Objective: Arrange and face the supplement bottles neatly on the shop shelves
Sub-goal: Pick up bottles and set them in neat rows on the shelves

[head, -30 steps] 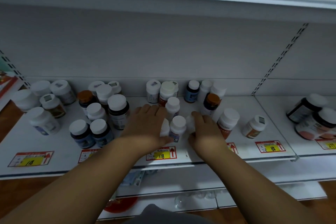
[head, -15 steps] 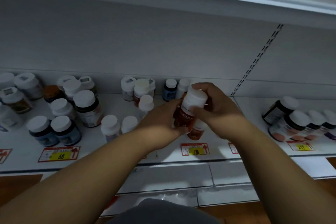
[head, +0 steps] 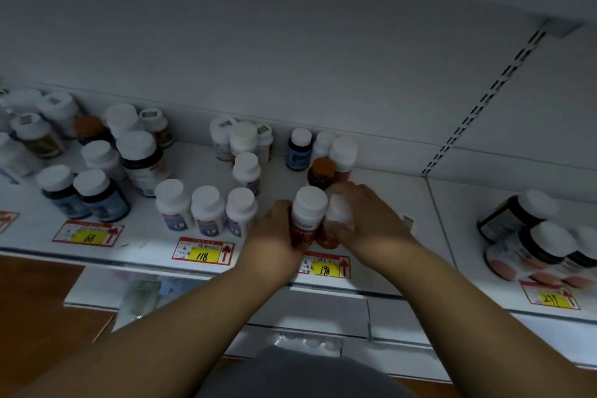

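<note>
Holding one red bottle (head: 306,220), the left hand (head: 274,236) curls round it. The right hand (head: 368,220) wraps a second red bottle (head: 334,226) beside it on the shelf (head: 387,197).

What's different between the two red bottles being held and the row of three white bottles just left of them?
The two red bottles have reddish-orange labels; the three white bottles have pale bodies with purplish-blue labels. The red pair is gripped, one by the left hand, one by the right hand; the white three stand free. The red pair sits behind the 198 tag, the white ones behind the 118 tag. All have white caps.
</note>
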